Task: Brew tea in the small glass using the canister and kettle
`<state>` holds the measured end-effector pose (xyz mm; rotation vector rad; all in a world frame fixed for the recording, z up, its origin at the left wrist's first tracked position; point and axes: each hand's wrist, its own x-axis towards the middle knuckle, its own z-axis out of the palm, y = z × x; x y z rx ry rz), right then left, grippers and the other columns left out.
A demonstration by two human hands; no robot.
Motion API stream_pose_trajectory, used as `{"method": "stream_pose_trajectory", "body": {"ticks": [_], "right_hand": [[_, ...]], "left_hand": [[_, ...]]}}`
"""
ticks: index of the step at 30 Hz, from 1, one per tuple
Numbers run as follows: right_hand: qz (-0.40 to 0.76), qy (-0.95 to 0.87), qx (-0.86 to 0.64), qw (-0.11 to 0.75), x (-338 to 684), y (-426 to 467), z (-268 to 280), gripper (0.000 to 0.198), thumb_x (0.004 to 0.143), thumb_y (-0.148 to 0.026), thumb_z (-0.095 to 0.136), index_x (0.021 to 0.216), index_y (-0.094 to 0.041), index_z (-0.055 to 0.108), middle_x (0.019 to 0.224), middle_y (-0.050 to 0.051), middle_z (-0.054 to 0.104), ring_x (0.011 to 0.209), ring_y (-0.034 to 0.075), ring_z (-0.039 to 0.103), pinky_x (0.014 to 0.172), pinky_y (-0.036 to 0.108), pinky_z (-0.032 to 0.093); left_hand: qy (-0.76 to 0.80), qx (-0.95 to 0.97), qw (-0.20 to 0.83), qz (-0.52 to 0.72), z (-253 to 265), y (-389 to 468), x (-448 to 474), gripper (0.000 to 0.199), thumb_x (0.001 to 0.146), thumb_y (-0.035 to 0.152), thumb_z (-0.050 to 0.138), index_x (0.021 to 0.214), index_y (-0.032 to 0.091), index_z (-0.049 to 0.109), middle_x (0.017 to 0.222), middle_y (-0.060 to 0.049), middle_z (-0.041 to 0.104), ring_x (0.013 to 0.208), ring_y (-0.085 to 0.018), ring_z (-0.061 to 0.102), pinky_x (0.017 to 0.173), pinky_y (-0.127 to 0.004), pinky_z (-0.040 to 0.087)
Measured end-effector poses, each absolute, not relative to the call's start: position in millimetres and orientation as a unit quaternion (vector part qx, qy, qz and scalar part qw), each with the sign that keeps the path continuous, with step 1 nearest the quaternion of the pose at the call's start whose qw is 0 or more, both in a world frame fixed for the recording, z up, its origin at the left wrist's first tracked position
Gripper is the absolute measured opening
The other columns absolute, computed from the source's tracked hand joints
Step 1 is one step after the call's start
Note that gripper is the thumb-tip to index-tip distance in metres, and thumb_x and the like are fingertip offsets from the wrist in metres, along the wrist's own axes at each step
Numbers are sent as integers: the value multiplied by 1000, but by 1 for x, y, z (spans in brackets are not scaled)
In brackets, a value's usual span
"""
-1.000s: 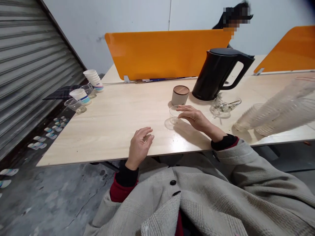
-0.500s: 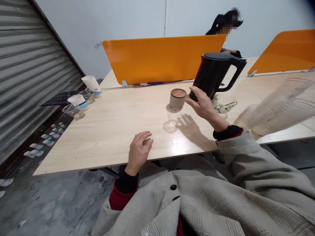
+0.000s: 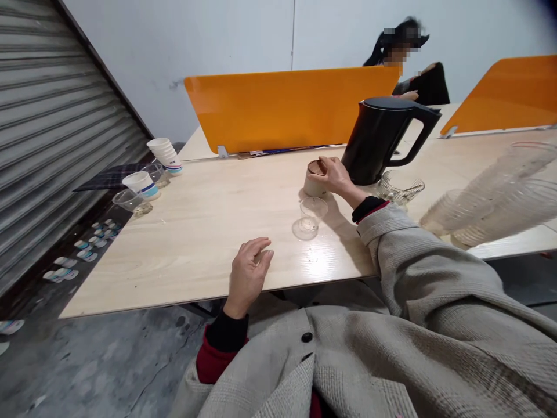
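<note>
The right hand (image 3: 333, 173) has left the clear plastic cup (image 3: 310, 215) and crossed to the small canister (image 3: 314, 179) — its fingers are now curled over the brown lid, gripping it. The cup stands free on the table (image 3: 195, 232), just in front of the canister. The left hand (image 3: 249, 273) rests at the table's near edge, loosely half-open, holding nothing — a black kettle (image 3: 383, 139) stands just behind.

White wall (image 3: 217, 29), orange dividers (image 3: 282, 107)
</note>
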<state>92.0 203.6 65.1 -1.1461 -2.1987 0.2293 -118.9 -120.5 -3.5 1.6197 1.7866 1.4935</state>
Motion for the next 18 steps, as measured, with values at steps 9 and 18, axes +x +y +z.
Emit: {"method": "stream_pose_trajectory", "body": {"ticks": [9, 18], "right_hand": [[22, -795, -445, 411, 156, 145, 113, 83, 88, -56, 80, 156, -17, 56, 149, 21, 58, 143, 42, 54, 124, 65, 43], [51, -855, -341, 388, 191, 1, 111, 75, 96, -60, 76, 160, -27, 56, 148, 16, 60, 142, 43, 58, 123, 67, 48]], "left_hand": [[610, 552, 155, 546, -7, -119, -120, 24, 99, 38, 72, 115, 22, 82, 126, -12, 81, 115, -27, 76, 101, -45, 66], [575, 601, 151, 534, 11, -122, -87, 46, 96, 48, 81, 135, 24, 75, 136, -12, 77, 124, -28, 70, 99, -44, 66]]}}
